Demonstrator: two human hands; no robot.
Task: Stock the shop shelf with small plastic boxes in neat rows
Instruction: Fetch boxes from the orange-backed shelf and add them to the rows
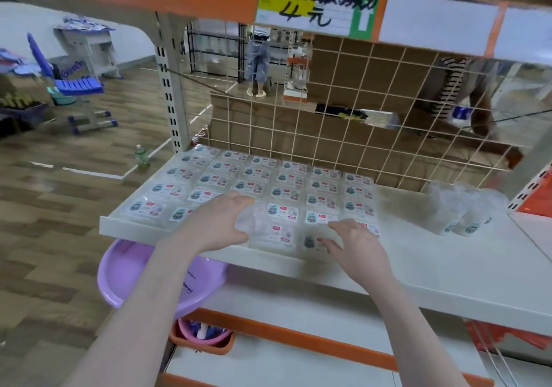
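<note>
Below and left of the left hand, a purple basin (125, 270) stuck out from under the shelf (448, 270). The left hand (219, 222) curled round a clear box (251, 218) at the front of the rows of boxes (268, 183), just behind the shelf's front edge. Beside it the right hand (352, 241) lay on the front-row boxes — fingers bent, whether pinching one I cannot tell. Right of that hand the shelf lay bare up to a heap of clear packets (463, 210) — open room along the edge.
</note>
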